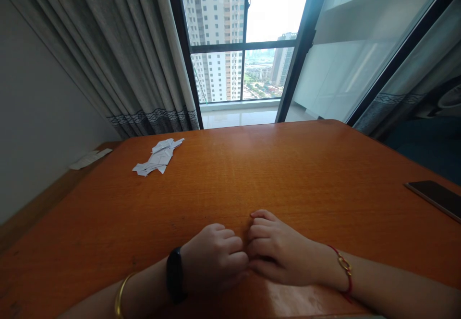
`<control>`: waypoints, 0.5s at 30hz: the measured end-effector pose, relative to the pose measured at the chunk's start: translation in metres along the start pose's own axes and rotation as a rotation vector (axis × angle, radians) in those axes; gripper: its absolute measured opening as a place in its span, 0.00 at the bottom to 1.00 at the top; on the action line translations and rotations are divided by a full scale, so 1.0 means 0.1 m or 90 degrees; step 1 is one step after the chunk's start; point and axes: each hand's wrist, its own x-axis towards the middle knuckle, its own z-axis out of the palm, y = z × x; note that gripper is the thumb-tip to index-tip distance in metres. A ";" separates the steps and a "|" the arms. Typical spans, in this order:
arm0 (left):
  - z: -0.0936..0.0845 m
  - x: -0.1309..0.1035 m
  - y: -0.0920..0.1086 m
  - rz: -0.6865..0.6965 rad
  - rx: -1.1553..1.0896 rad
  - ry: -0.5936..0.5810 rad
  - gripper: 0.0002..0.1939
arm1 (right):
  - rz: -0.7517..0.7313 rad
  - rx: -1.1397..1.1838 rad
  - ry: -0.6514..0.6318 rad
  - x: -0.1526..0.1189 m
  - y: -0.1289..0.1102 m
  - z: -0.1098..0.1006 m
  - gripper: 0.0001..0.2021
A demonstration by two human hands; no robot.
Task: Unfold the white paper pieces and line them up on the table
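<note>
My left hand (215,259) is closed in a fist near the front of the wooden table (273,175), and nothing shows between its fingers. Its palm side is hidden. Beside it, my right hand (275,249) rests on the tabletop with loosely bent fingers, a gap showing between thumb and forefinger. The right fingertips meet or nearly meet the left knuckles. A black wristband (175,275) and a gold bangle (120,296) circle my left arm, and a red cord bracelet (344,266) is on my right wrist.
Crumpled white paper (160,157) lies at the table's far left. More pale paper (90,159) is on a ledge by the wall. A dark phone (437,196) lies near the right edge. Beyond the table are a grey curtain (144,55) and a window.
</note>
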 end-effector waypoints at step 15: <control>0.00 -0.01 0.00 -0.004 0.000 -0.001 0.11 | 0.004 -0.009 -0.006 0.00 0.00 0.00 0.08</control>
